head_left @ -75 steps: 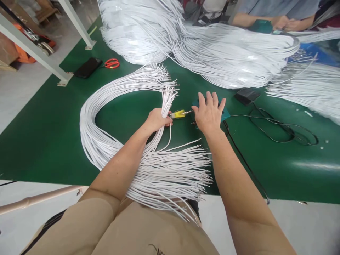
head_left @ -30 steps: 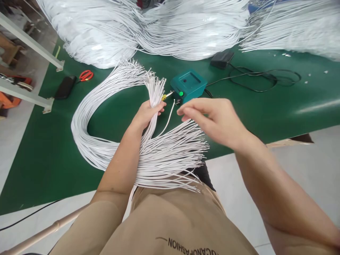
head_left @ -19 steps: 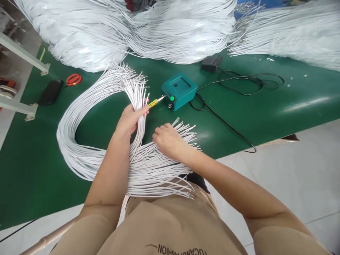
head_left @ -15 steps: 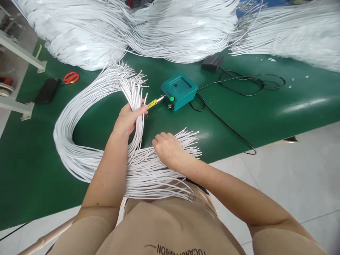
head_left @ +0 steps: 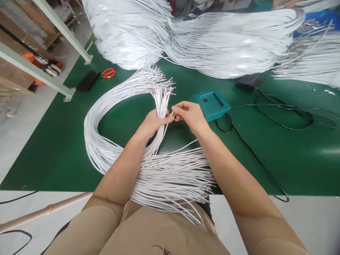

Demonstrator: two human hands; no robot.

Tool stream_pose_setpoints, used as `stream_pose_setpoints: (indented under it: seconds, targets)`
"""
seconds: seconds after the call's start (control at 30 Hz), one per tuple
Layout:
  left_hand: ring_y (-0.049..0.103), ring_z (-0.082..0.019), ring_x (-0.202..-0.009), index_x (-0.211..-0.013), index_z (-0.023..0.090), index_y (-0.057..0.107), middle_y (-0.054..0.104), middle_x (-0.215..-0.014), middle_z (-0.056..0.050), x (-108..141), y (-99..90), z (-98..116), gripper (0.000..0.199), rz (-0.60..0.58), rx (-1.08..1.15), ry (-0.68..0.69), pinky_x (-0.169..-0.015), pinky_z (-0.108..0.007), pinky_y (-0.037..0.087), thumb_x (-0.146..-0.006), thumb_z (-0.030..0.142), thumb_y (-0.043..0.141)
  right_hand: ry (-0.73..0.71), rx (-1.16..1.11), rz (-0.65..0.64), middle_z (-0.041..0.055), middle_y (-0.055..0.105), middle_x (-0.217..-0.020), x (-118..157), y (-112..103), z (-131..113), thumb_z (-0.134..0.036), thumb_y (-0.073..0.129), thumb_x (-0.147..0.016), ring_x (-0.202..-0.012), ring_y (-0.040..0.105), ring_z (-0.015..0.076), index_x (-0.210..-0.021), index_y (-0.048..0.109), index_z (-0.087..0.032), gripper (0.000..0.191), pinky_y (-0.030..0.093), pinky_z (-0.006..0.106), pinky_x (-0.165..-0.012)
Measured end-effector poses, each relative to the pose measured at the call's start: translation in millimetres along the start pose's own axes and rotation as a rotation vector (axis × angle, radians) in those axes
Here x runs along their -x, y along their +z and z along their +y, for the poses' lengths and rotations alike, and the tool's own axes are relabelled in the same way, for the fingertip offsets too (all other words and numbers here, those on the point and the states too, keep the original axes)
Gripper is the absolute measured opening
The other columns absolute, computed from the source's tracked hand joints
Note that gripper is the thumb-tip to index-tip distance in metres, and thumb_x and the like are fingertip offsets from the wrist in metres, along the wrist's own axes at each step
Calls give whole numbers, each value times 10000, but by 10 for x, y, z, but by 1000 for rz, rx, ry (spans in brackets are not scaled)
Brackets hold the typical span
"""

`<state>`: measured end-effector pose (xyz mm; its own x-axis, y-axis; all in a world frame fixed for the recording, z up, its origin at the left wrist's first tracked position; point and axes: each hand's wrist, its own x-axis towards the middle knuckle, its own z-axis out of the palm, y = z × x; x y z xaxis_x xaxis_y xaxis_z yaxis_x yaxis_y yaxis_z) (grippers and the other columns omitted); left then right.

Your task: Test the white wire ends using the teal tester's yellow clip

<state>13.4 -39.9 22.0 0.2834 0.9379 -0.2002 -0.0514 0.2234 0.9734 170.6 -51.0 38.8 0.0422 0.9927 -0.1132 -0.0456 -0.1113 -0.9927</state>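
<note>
My left hand (head_left: 152, 122) is closed around a small upright bundle of white cables (head_left: 161, 101), their ends sticking up above the thumb. A bit of yellow from a tool handle shows by the left thumb; the rest of it is hidden. Close beside it, my right hand (head_left: 191, 114) pinches a thin white cable near its end. Below the hands, a thick sheaf of white cables (head_left: 175, 173) lies across the front edge and against my shirt. From there it curves round in a loop (head_left: 92, 131) on the green table.
A teal box (head_left: 215, 109) sits partly behind my right hand. A black pedal (head_left: 249, 83) and black cords lie to the right. Red-handled scissors (head_left: 109, 73) and a flat black object (head_left: 88, 80) are at left. Large white cable heaps (head_left: 228, 46) line the back, beyond them another person's hand.
My right hand has left the cable sheaf and moved up to my left hand, now pinching a cable. The view has shifted, so things appear further right.
</note>
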Motion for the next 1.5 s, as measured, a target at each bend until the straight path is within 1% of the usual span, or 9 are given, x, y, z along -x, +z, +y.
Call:
stream_pose_setpoints:
  seconds: [0.17, 0.27, 0.47, 0.6, 0.77, 0.87, 1.13, 1.33, 1.5]
  targets:
    - [537, -79, -638, -771, 135, 574, 593, -709, 15, -8, 43, 11, 330, 29, 15, 27, -639, -237, 421, -627, 326, 802, 13, -169, 8, -29, 590, -587, -17, 31, 112, -375, 804, -641, -496, 488, 63, -713, 688, -149, 264, 468, 219, -535]
    - [541, -79, -613, -774, 141, 556, 601, -697, 19, -15, 84, 18, 337, 47, 41, 32, -618, -241, 423, -607, 284, 811, 59, -304, -59, -24, 592, -616, -17, 2, 167, -375, 789, -659, -535, 489, 68, -760, 715, -158, 251, 468, 231, -579]
    - [577, -87, -609, -787, 142, 535, 619, -688, 10, -23, 97, -1, 304, 41, 33, 82, -563, -230, 403, -640, 235, 785, 151, -518, -159, -40, 501, -603, -3, -4, 203, -313, 770, -663, -518, 387, 61, -765, 718, -150, 199, 404, 236, -528]
    - [626, -113, -650, -825, 143, 533, 666, -732, -18, -13, 90, -4, 284, -9, -7, 96, -558, -231, 410, -680, 236, 759, 141, -487, -114, -52, 442, -561, 18, -8, 159, -267, 720, -698, -506, 399, 70, -750, 707, -150, 128, 384, 236, -517]
    - [654, -134, -679, -822, 127, 573, 696, -759, -50, 7, 125, 21, 243, -107, -45, 87, -635, -262, 470, -701, 247, 746, 143, -411, -152, -60, 375, -514, -1, -36, 125, -519, 667, -751, -471, 393, 88, -743, 696, -174, 345, 403, 257, -522]
    - [665, -142, -692, -836, 128, 583, 698, -765, -52, 6, 130, 11, 251, -146, -59, 86, -649, -266, 482, -702, 258, 750, 165, -397, -164, -62, 371, -495, -14, -42, 136, -489, 758, -676, -465, 385, 80, -626, 646, -171, 341, 382, 244, -504]
    - [641, -113, -675, -846, 137, 564, 658, -757, -15, 9, 88, -17, 285, -10, -62, 69, -634, -240, 486, -679, 244, 767, 268, -520, -219, -68, 439, -565, 1, -84, 152, -482, 814, -619, -530, 446, 80, -748, 675, -178, 358, 478, 262, -631]
    - [637, -111, -684, -863, 138, 564, 646, -761, -3, 9, 86, -19, 289, -6, -21, 102, -639, -236, 487, -680, 237, 765, 123, -419, -103, -16, 600, -655, 32, -41, 179, -466, 789, -652, -594, 552, 95, -819, 716, -161, 356, 505, 269, -659]
    - [632, -101, -692, -1171, 185, 575, 631, -776, 16, 7, 54, 6, 502, -81, 37, 77, -640, -225, 475, -702, 227, 749, -7, -233, 38, -18, 635, -665, 58, 19, 197, -333, 759, -678, -588, 547, 96, -780, 709, -173, 196, 515, 272, -658]
